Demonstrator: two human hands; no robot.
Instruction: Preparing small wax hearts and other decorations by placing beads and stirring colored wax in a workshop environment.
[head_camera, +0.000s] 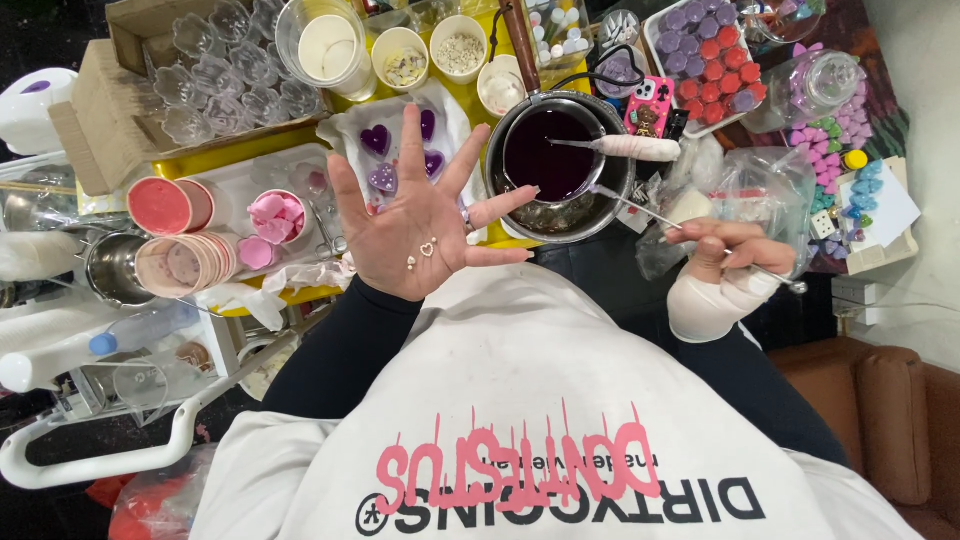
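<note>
— Dead centre of the view, the left hand (425, 225) is up, palm to the camera, all five fingers fanned wide, gripping nothing.

— And on the palm?

— Small charms (424, 250): a tiny open heart and a couple of little studs, just lying loose on the skin. A ring sits on one finger.

— Right hand?

— Out at three o'clock from the palm, the right hand (725, 265), its wrist wrapped in white bandage. Fingers are pinched closed around thin metal tweezers (650, 212), whose tips point toward ten o'clock, reaching the rim of the metal pot (556, 160).

— What's in the pot?

— Dark purple liquid, with a wax-crusted stirrer (625, 147) lying across the rim at two o'clock.

— Behind the open hand?

— At twelve o'clock, purple hearts (378, 140) in a white mould (350, 135) on a yellow tray (235, 157). At nine o'clock, pink cups (172, 205). Far at one o'clock, a tray of purple and red wax pieces (705, 55).
</note>
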